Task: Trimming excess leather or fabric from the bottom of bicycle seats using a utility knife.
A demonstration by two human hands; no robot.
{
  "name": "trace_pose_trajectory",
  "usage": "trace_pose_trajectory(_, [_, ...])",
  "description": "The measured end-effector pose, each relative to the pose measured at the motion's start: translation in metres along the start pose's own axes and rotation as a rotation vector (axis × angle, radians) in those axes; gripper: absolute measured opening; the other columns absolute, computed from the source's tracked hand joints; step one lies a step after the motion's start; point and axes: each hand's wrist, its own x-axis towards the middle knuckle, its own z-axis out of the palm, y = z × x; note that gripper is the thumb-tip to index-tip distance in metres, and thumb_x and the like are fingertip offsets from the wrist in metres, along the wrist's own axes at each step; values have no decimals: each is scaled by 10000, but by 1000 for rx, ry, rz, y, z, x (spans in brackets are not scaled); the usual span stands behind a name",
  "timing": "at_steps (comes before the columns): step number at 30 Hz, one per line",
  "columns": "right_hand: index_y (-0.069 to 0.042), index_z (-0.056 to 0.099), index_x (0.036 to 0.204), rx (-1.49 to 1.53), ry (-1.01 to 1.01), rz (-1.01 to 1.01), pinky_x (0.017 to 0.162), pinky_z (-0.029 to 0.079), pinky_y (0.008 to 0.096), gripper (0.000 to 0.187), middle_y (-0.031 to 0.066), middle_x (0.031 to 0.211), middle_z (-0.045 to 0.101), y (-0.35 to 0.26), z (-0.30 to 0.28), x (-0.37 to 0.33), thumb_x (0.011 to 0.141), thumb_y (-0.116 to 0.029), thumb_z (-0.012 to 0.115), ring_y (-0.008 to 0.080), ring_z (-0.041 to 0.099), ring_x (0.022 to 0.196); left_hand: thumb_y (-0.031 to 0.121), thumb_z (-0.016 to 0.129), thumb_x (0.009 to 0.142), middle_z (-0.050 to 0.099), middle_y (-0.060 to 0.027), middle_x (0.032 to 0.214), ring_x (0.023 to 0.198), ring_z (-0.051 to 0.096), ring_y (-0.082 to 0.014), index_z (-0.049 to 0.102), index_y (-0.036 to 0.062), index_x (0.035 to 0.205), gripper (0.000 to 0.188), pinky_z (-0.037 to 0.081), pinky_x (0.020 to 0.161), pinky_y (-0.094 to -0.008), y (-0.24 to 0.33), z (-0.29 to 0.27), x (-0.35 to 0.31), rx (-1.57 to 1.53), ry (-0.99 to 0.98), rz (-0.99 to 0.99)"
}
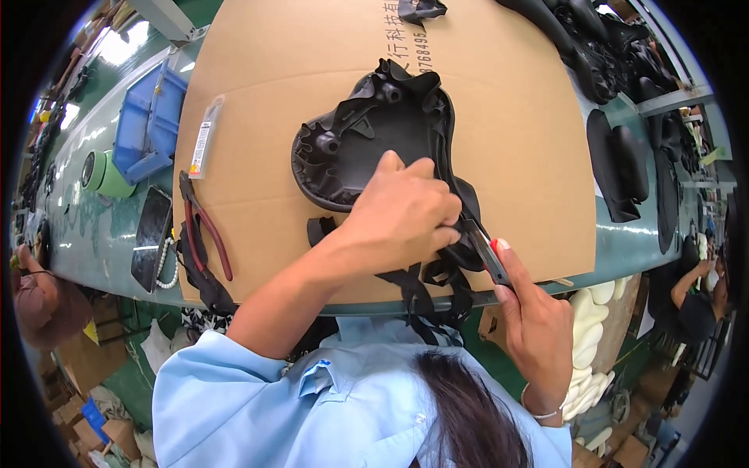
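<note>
A black saddle (382, 140) lies underside up on a cardboard sheet (530, 148), its cover material ruffled and folded in around the rim. My left hand (406, 207) is closed over the saddle's near right edge, pinching the black cover material there. In my right hand (538, 320) is a utility knife (488, 253) with a grey body and a red part under the thumb. Its front end meets the black material just right of my left fingers; the blade tip is hard to make out. Loose black strips (417, 288) hang over the table's near edge below.
Left of the saddle are red-handled pliers (209, 230), a clear packet (204, 144), a dark phone (152, 242), a blue bin (148, 121) and a green cylinder (109, 175). Black saddle pieces (620, 164) line the right side. A black scrap (422, 9) lies at the far edge. Other people sit at both sides.
</note>
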Motion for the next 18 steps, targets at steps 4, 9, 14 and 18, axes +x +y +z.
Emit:
trace_pose_trajectory(4, [-162, 471, 1417, 87, 44, -1, 476, 411, 438, 525, 112, 594, 538, -1, 17, -21, 911, -181, 609, 320, 541, 484, 226, 656, 848, 560, 23, 669, 755, 514, -130, 622, 93, 737, 176, 352, 747, -318, -12, -14, 4, -152, -41, -59])
trace_pose_trajectory(9, [-94, 440, 1427, 507, 157, 125, 558, 492, 300, 528, 207, 982, 680, 21, 59, -43, 925, -125, 602, 212, 639, 593, 260, 678, 857, 591, 6, 773, 765, 559, -126, 634, 84, 788, 194, 431, 735, -296, -1, -24, -7, -819, -114, -22])
trace_pose_trajectory(14, [-15, 391, 1423, 867, 362, 310, 726, 530, 309, 516, 158, 1143, 665, 31, 60, -27, 962, -157, 575, 169, 664, 821, 227, 762, 722, 608, -60, 877, 856, 579, -262, 685, 91, 876, 220, 450, 753, -391, -2, -45, -19, 60, 115, 225])
trace_pose_trajectory(18, [-26, 444, 1393, 566, 396, -133, 699, 516, 273, 494, 144, 1078, 679, 30, 59, -2, 937, -134, 602, 156, 637, 752, 154, 728, 741, 605, -70, 818, 805, 585, -273, 680, 46, 847, 158, 469, 683, -386, -30, -38, -20, 20, 56, 206])
